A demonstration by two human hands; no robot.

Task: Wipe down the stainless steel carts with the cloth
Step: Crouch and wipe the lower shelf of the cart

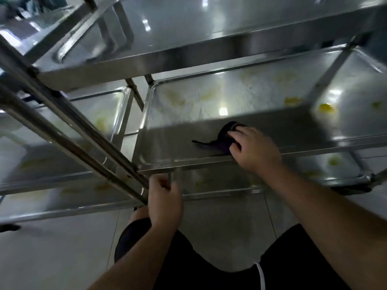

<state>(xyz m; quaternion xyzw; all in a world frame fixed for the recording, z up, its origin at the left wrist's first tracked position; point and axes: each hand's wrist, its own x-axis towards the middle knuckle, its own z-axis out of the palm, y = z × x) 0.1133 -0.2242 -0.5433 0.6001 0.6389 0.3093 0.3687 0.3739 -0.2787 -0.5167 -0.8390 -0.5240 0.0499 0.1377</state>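
Right hand (254,150) presses the dark cloth (225,138), fingers curled over it, on the middle shelf (178,143) at two o'clock of centre. Left hand (165,200) at six o'clock wraps the cart's upright post (88,141), steadying the frame against the wiping.

Right hand (254,150) presses cloth (225,136) on cart shelf (178,147).

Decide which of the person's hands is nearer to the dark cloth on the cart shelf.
Right. The right hand presses on the dark cloth on the cart shelf. The left hand is lower, gripping the cart's upright post, apart from the cloth.
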